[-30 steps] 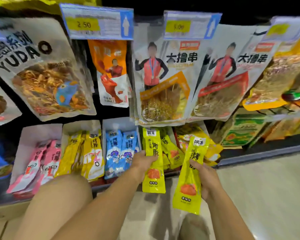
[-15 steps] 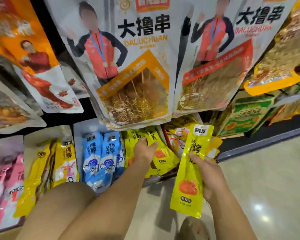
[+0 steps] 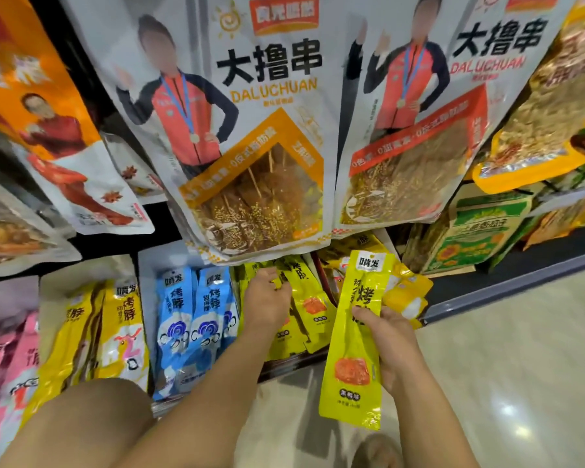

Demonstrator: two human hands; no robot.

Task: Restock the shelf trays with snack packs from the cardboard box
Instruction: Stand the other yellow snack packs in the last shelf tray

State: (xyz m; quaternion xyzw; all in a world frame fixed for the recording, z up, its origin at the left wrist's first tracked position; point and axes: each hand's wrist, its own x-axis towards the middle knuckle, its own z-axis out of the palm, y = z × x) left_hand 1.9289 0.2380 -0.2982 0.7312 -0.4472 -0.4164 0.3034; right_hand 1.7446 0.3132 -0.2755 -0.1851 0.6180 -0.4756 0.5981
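Note:
My right hand [image 3: 390, 342] grips a long yellow snack pack [image 3: 360, 336] upright, in front of the bottom shelf. My left hand [image 3: 267, 300] reaches into the tray of yellow packs [image 3: 309, 305]; its fingertips are on the packs there, under a hanging bag, and whether they grip one is hidden. To the left stand a tray of blue packs [image 3: 193, 319], a tray of yellow-orange packs [image 3: 98, 332] and pink packs [image 3: 4, 366]. The cardboard box is not in view.
Large white hanging snack bags [image 3: 247, 130] overhang the trays and cover their back parts. An orange bag [image 3: 44, 130] hangs at the left. A green carton [image 3: 477, 238] stands on the shelf to the right. My knee [image 3: 81, 423] is at the lower left; pale floor [image 3: 520, 366] at the right.
My left hand put its yellow pack into the tray and now lies on the packs there. The view moved closer to the shelf. My right hand still holds its pack.

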